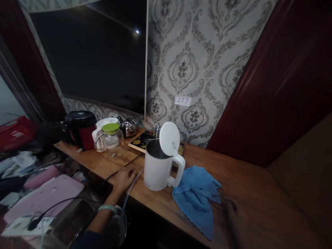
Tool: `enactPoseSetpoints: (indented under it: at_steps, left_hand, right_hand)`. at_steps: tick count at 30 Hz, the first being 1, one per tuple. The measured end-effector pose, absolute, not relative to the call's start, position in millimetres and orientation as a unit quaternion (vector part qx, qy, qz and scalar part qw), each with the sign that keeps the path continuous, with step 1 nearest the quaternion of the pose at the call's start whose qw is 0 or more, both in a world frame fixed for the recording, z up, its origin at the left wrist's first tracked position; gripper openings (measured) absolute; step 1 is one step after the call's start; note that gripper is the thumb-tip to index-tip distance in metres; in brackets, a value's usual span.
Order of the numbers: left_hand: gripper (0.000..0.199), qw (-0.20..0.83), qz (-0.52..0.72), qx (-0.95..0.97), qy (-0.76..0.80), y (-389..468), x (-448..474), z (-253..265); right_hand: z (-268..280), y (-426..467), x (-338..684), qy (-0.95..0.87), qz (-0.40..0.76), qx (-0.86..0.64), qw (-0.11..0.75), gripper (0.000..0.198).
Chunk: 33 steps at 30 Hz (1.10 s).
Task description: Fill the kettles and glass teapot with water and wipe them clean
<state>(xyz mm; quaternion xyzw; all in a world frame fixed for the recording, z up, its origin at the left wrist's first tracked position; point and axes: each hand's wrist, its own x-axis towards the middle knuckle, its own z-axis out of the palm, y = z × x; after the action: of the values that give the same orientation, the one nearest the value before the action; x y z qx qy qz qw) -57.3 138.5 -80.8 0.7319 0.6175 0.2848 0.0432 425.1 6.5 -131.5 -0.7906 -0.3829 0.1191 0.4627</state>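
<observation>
The left hand rests loosely curled on the wooden table, beside a clear tube; whether its fingers pinch anything, I cannot tell. Just to its right stands the white electric kettle, upright, its hinged lid raised. A slim metal spout reaches over the open mouth (a thin stream seems to fall inside), so filling looks underway, the level hidden and the lid not yet down. The right hand, dim and blurred, is beside the scallop-edged blue cloth; its grip is unreadable.
</observation>
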Motion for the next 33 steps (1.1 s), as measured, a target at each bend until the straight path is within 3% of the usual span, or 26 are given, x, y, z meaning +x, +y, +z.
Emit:
enactPoseSetpoints:
  at_steps: [33]
  left_hand:
    - [0.028,0.038,0.278,0.732,0.621,136.7,-56.8,-79.6]
  right_hand:
    - [-125.5,5.9,423.7,-0.387,0.117,-0.783,0.472,0.043]
